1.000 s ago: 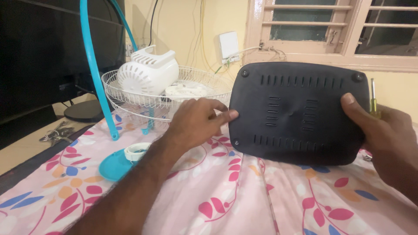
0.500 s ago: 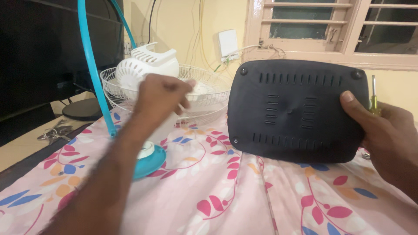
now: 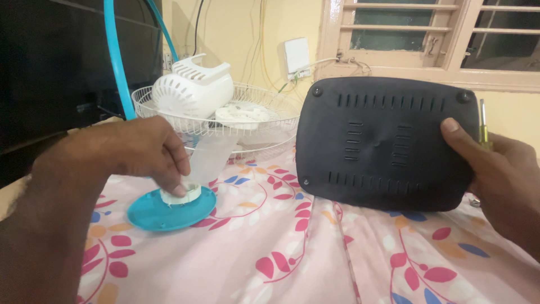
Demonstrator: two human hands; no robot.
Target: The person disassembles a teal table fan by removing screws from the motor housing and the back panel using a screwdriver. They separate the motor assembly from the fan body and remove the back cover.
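My right hand [image 3: 500,174] grips the right edge of a black plastic base plate [image 3: 382,143] with vent slots and corner screws, held upright on its lower edge. A yellow-handled screwdriver [image 3: 482,126] sticks up behind that hand. My left hand [image 3: 132,149] reaches down at the left, its fingertips pinching a small white hub [image 3: 183,194] that sits on a round blue disc [image 3: 169,209]. A translucent fan blade [image 3: 212,157] rises from the hub beside my fingers.
A white wire fan guard [image 3: 270,107] lies behind, holding a white motor housing [image 3: 194,90] and a white round cap [image 3: 243,114]. A blue ring [image 3: 115,67] stands at the left. Everything rests on a pink floral cloth [image 3: 292,247]. A dark screen [image 3: 50,62] is at far left.
My left hand let go of the black plate's left edge, swung left and came down onto the white hub on the blue disc. The right hand keeps the plate upright.
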